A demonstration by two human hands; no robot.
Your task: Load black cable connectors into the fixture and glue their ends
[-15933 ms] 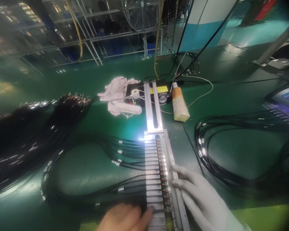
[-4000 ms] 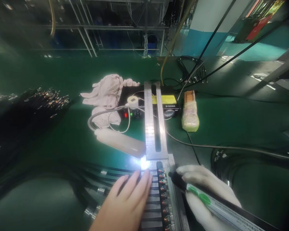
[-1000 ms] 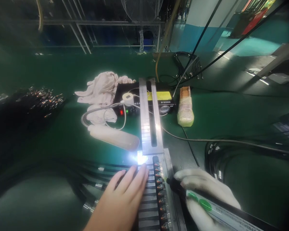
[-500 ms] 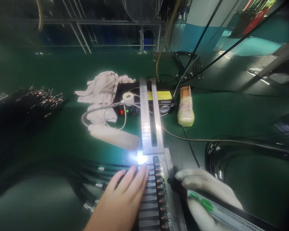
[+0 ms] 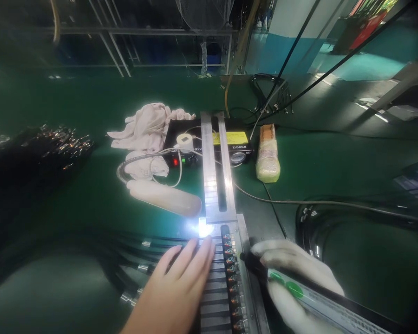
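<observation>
Right grip: my right hand [image 5: 292, 278], gloved, is clenched round a pen tool [image 5: 299, 294], with the fingers wrapped over the front of its barrel.
Right pose: the hand lies low beside the rail [image 5: 218, 171], wrist toward the lower right. The tool slants up-left, its dark tip at the row of connectors [image 5: 230, 269]. I cannot tell if it touches them.
Left grip: my left hand [image 5: 179, 283], bare, is released and grasps nothing.
Left pose: palm down, forearm rising from the bottom edge, fingers straight and together. The fingertips [image 5: 205, 246] press on the cables [image 5: 153, 266] where they enter the rail's slots.
Rail: it runs away from me on the green surface [image 5: 334, 157], between both hands.
Beyond: a lamp [image 5: 163, 197] glares at the rail's left. A black box [image 5: 237, 141] sits under its far end, with cloth [image 5: 149, 125] to the left and a wrapped block [image 5: 267, 155] to the right.
Right side: a cable coil [image 5: 310, 218] lies near my right hand.
</observation>
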